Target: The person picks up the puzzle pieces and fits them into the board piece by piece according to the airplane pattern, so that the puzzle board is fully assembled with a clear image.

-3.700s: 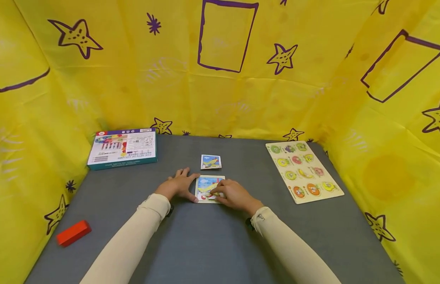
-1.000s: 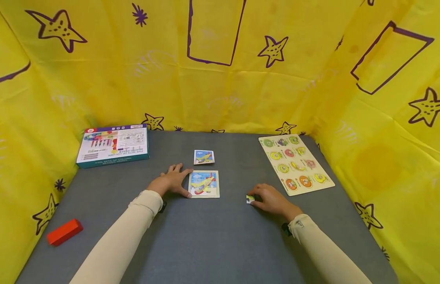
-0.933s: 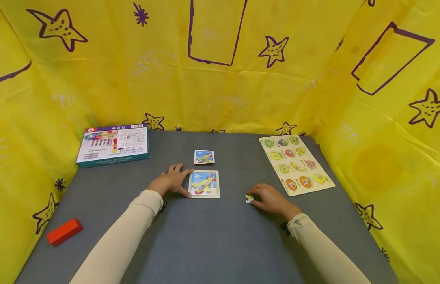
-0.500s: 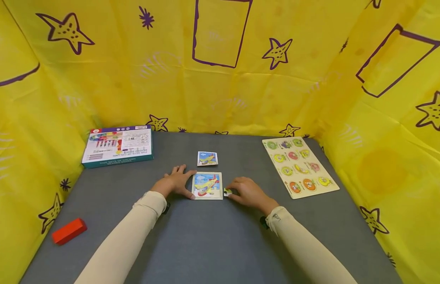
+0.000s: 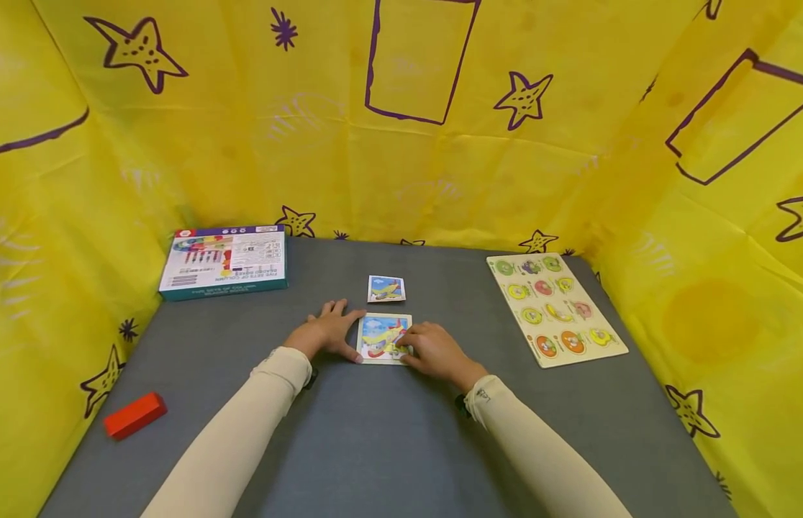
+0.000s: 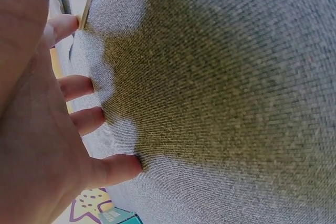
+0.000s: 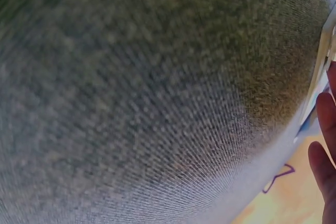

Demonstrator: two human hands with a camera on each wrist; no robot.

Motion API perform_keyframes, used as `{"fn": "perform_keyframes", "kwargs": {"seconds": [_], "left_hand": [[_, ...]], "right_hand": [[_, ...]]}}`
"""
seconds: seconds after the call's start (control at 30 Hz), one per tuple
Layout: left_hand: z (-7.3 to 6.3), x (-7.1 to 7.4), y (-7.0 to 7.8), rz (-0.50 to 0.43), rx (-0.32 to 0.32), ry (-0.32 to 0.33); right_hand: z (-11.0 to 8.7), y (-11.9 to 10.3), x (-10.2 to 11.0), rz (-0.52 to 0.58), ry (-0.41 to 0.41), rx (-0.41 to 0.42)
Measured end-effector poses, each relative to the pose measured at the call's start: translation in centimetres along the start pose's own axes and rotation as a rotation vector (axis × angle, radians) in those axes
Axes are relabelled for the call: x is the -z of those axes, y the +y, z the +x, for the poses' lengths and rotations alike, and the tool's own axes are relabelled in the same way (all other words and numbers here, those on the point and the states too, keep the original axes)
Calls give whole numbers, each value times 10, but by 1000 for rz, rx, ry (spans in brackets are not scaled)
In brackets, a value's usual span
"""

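Note:
A small jigsaw puzzle with an airplane picture lies in a pale frame on the grey table. My left hand is spread at its left side, thumb and index finger touching the frame's edge; in the left wrist view the fingers rest spread on the cloth. My right hand is over the puzzle's lower right corner, thumb and fingers pinching a puzzle piece, mostly hidden by the fingertips. Only some right fingers show at the edge of the right wrist view.
A small card with the same airplane picture lies just beyond the puzzle. A fruit puzzle board lies at right. At back left is a flat box; a red block lies at front left. Yellow cloth walls enclose the table.
My right hand has carried the puzzle piece leftward, from the table at right to the puzzle's lower right corner. My left hand stays at the frame's left edge. The head view has shifted slightly.

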State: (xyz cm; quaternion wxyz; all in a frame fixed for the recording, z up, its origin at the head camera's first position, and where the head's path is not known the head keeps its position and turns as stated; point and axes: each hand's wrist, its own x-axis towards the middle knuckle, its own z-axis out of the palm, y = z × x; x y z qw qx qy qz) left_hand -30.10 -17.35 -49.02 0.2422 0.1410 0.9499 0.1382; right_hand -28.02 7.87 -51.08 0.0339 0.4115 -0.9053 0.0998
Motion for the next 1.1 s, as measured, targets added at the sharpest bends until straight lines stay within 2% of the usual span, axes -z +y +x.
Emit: {"fn": "perform_keyframes", "kwargs": {"seconds": [0.47, 0.73, 1.1], "left_hand": [[0, 1, 2, -5, -12, 8], [0, 0, -1, -12, -8, 3], [-2, -18, -5, -77, -11, -6]], "right_hand": [[-1, -3, 1, 51, -17, -52], [2, -5, 2, 97, -11, -50], [-7, -11, -7, 107, -28, -64]]}}
